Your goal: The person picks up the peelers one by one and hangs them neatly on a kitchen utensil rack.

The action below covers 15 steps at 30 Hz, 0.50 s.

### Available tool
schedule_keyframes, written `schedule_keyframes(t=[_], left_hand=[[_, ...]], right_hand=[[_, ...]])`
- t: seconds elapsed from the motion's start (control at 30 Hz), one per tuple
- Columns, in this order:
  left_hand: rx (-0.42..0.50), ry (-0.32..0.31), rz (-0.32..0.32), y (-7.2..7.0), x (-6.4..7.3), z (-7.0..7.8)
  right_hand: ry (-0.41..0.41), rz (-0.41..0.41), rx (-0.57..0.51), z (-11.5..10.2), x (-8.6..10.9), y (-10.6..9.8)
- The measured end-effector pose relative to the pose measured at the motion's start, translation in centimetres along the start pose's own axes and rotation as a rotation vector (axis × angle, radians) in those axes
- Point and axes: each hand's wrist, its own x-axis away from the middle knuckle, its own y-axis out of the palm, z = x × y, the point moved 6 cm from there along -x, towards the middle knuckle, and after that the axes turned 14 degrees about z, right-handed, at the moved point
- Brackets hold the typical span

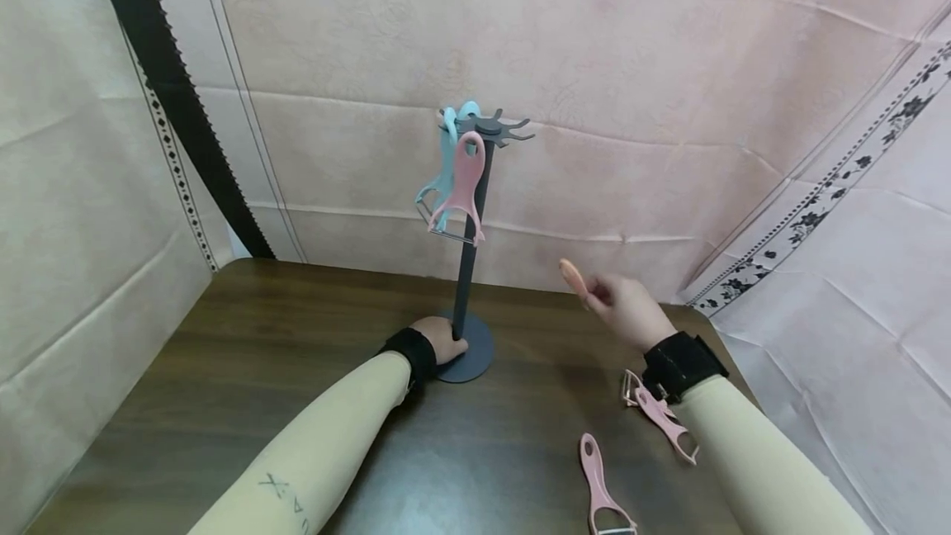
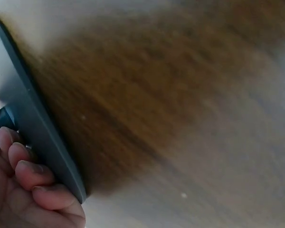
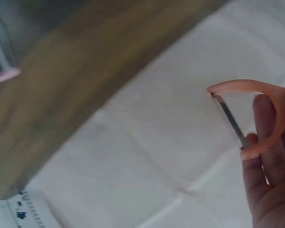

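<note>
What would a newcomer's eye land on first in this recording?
Most likely the dark hook stand, central in the head view, gripped low by the left hand, with a pink peeler and at least one light-blue peeler hanging from its top. Next, the orange peeler held up in the right hand, right of the stand. More pink peelers lie at right on the table.

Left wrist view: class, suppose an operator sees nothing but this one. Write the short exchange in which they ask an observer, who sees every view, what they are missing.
Operator: I see the left hand at a round base. Is anything higher up?
Observer: Yes, a pink peeler hangs near the top of the stand.
Operator: And the right hand?
Observer: Its fingers hold an orange peeler.
</note>
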Motion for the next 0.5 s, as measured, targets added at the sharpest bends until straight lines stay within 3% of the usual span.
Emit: schedule_keyframes(t=[0.2, 0.5], left_hand=[[0.044, -0.016, -0.014, -0.3, 0.2, 0.0], [0.013, -0.012, -0.012, -0.1, -0.1, -0.3]], right_hand=[[0.041, 0.084, -0.093, -2.3, -2.9, -1.6], [0.028, 0.203, -0.142, -5.9, -6.9, -3.8]])
